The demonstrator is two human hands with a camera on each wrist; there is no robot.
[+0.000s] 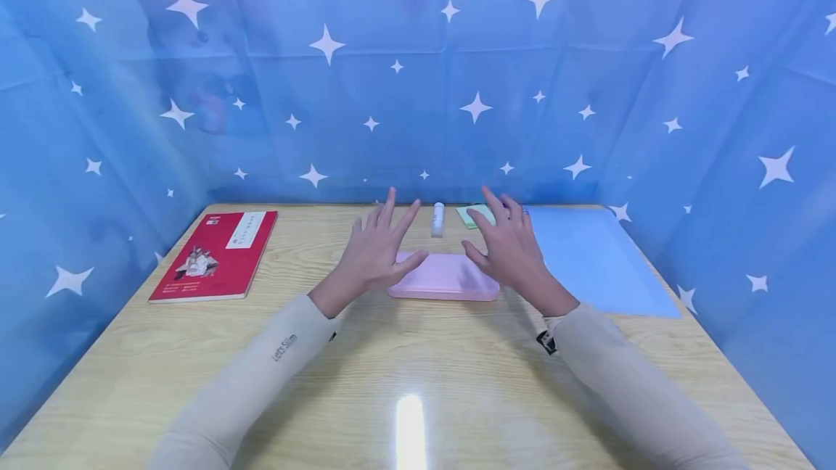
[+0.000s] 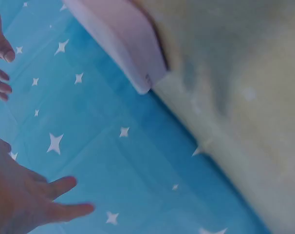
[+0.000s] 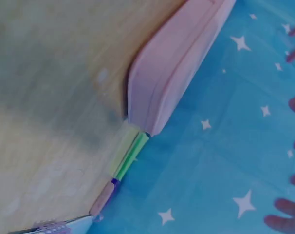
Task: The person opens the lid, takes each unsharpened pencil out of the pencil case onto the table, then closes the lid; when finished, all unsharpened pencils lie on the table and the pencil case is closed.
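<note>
A flat pink case point(image 1: 444, 278) lies on the wooden table point(image 1: 405, 354) in the middle of the head view. My left hand point(image 1: 382, 241) hovers at its left end with fingers spread, the thumb over the case's edge. My right hand point(image 1: 503, 238) is spread the same way at its right end. Neither hand holds anything, and I cannot tell whether either touches the case. The left wrist view shows the pink case point(image 2: 123, 39) and my left hand point(image 2: 30, 204) with straight fingers. In the right wrist view the pink case point(image 3: 172, 83) shows, with my right hand's fingertips point(image 3: 286, 217) at the frame's edge.
A white glue stick point(image 1: 437, 220) and a green pad of notes point(image 1: 472, 215) lie just behind the case. A blue sheet point(image 1: 594, 260) covers the table's right side, and a red book point(image 1: 215, 256) lies at the left. Blue star-patterned cloth point(image 1: 418, 93) walls three sides.
</note>
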